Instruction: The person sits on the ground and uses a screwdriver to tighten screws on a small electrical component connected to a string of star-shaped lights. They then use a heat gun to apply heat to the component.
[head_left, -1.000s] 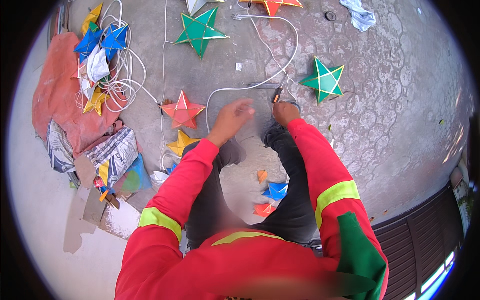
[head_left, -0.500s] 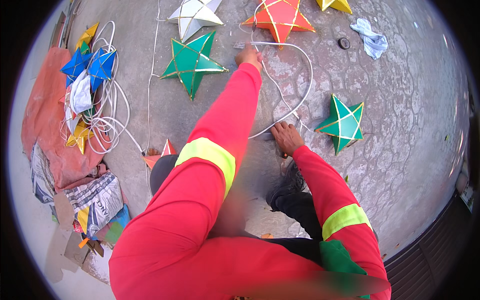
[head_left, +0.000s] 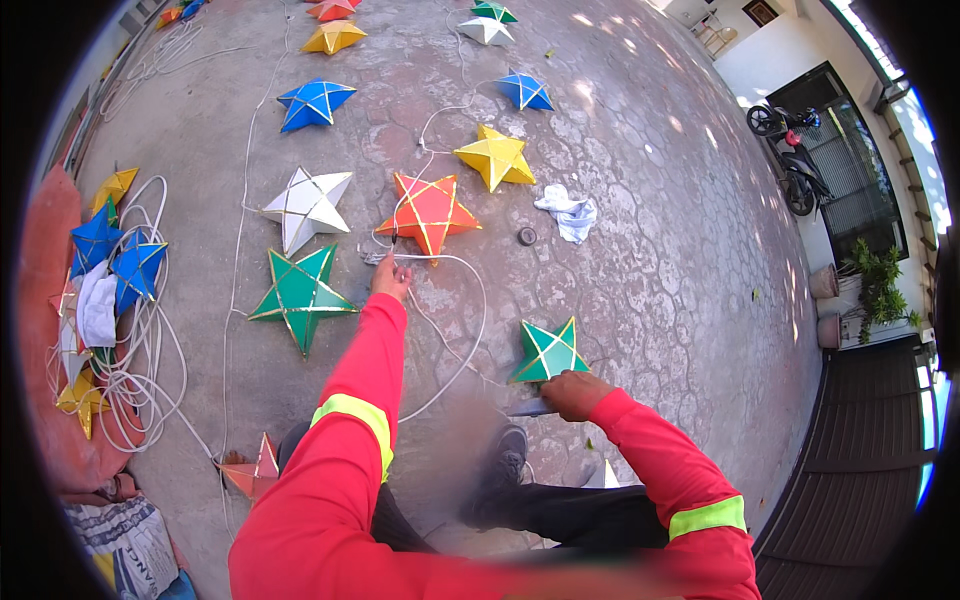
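Note:
My left hand [head_left: 393, 278] reaches forward to the lower tip of an orange-red star lantern [head_left: 430, 212]. Its fingers are closed round the end of a thick white cord [head_left: 482, 315], which loops off to the right. A green star lantern [head_left: 302, 297] lies just left of that hand. My right hand [head_left: 577, 394] is closed on a knife, whose flat grey blade [head_left: 528, 407] points left; the handle is hidden in the fist. Directly beyond this hand sits a smaller green star lantern [head_left: 550, 350], partly covered by the knuckles.
White [head_left: 308, 208], yellow [head_left: 497, 158] and blue star lanterns [head_left: 317, 103] lie ahead in two strung rows. A dark tape roll [head_left: 527, 236] rests near a pale cloth [head_left: 570, 213]. Tangled white cords [head_left: 140, 375] and more stars lie at left. A motorbike [head_left: 795, 160] stands far right.
My view has tilted up, showing more stars and the motorbike. The right hand has moved right, up to the small green star, with the knife. The left hand stays at the cord end.

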